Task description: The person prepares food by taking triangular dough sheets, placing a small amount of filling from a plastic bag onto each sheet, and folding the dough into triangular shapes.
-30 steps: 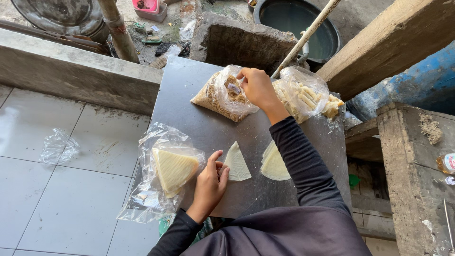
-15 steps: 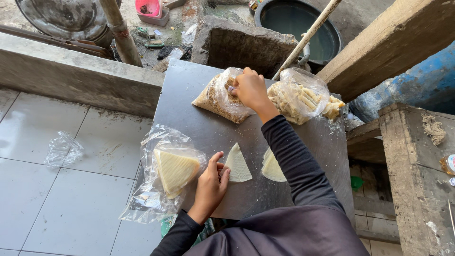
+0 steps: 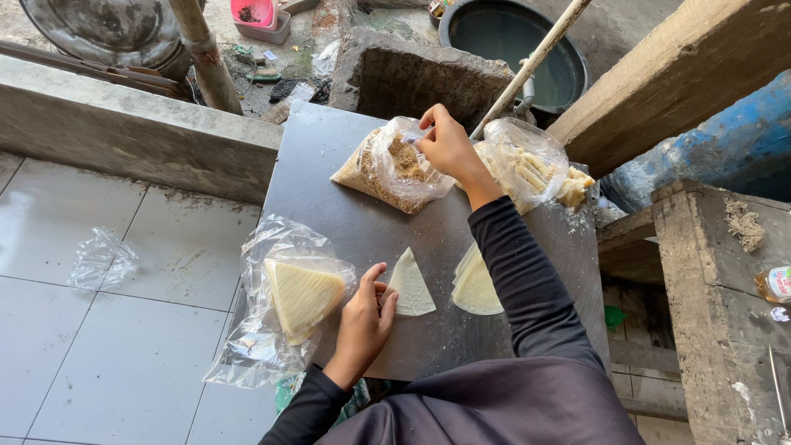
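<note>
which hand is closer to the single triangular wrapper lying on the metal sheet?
Left. The left hand rests on the metal sheet with its fingers touching the triangular wrapper. The right hand is at the far end, at the bag of brown crumbs.

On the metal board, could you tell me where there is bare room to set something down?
The metal board is bare at its far left corner, beside the bag of brown filling, and in the middle strip between that bag and the wrapper piece. The near edge is crowded by the left hand and the bag of wrappers.
</note>
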